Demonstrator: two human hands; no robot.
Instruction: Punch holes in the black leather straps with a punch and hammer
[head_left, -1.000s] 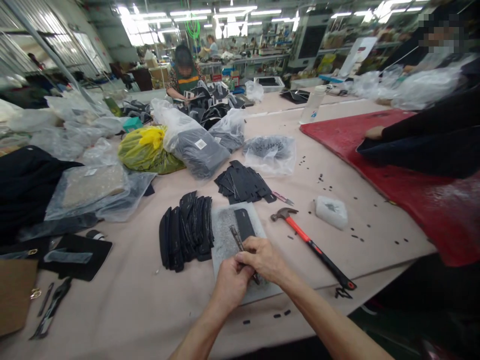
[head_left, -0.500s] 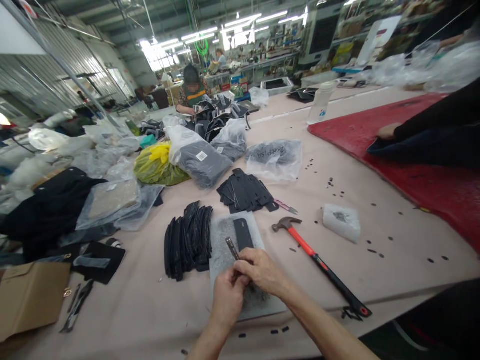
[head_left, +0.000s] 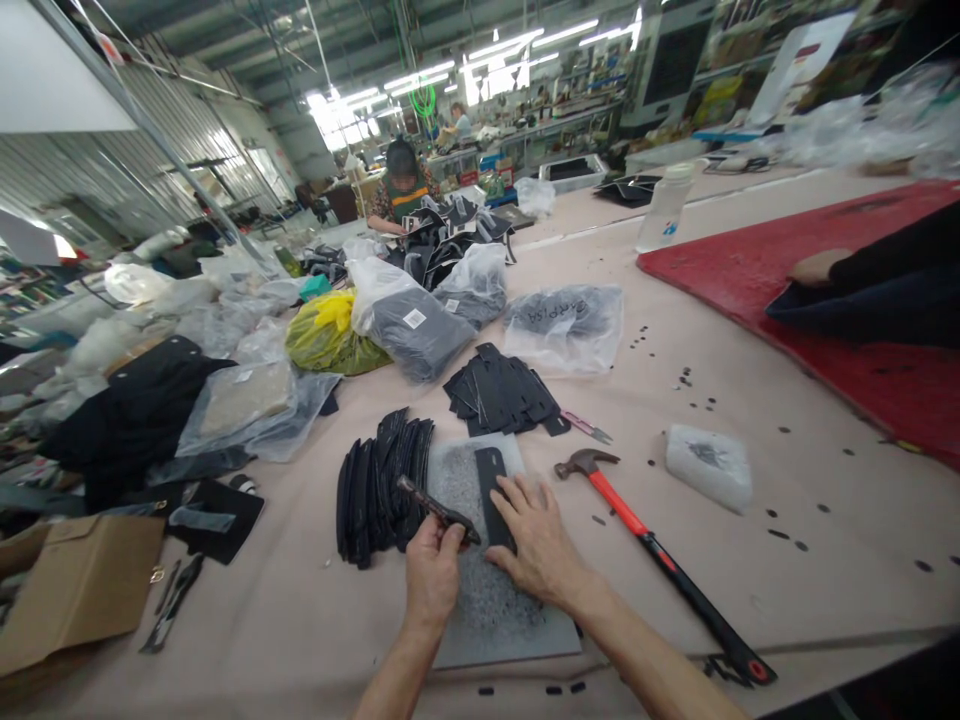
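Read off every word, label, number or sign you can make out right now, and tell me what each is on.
"RPISA", handwritten on the translucent plastic bag; the letters before it are unclear.
White label on the bag of dark material: too small to read.
Clear bottle: its printed mark is too small to read.
White panel in the background: its dark red mark is too blurred to read.

Dark tool (head_left: 430, 503) slants — black strip (head_left: 490, 480) lies flat.

Left hand (head_left: 433, 573) curled in a pinch, right hand (head_left: 538, 540) palm down, fingers (head_left: 516, 496) spread, forearms (head_left: 634, 655) bare.
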